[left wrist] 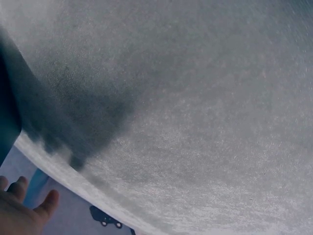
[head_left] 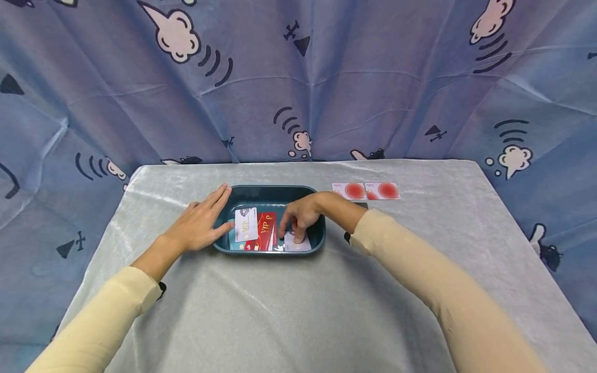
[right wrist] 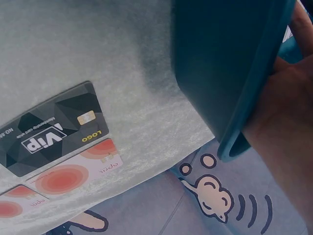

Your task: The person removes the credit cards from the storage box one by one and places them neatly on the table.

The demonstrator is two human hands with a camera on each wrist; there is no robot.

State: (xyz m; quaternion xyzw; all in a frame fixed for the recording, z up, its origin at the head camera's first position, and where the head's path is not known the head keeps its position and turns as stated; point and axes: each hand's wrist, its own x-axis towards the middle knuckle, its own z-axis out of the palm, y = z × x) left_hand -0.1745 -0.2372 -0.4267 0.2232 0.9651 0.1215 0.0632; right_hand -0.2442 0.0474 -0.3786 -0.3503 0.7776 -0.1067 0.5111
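Observation:
A dark teal plastic tray (head_left: 272, 191) stands on the table with several cards lying in it. My left hand (head_left: 200, 221) rests at its left rim with extended fingers, the thumb by a white VIP card (head_left: 245, 225). That card lies over a red VIP card (head_left: 266, 230) and a light teal card (head_left: 235, 243). My right hand (head_left: 302, 213) reaches over the right rim into the tray. Its fingers point down, apart, and one fingertip touches a pale silver card (head_left: 298, 245). In the right wrist view the tray wall hides its fingertips.
Two white cards with red circles, a left one (head_left: 350, 190) and a right one (head_left: 383, 190), lie side by side right of the tray. A black VIP card (right wrist: 54, 129) lies beside them, partly behind my right wrist in the head view. A patterned blue curtain (head_left: 373, 93) hangs behind the table.

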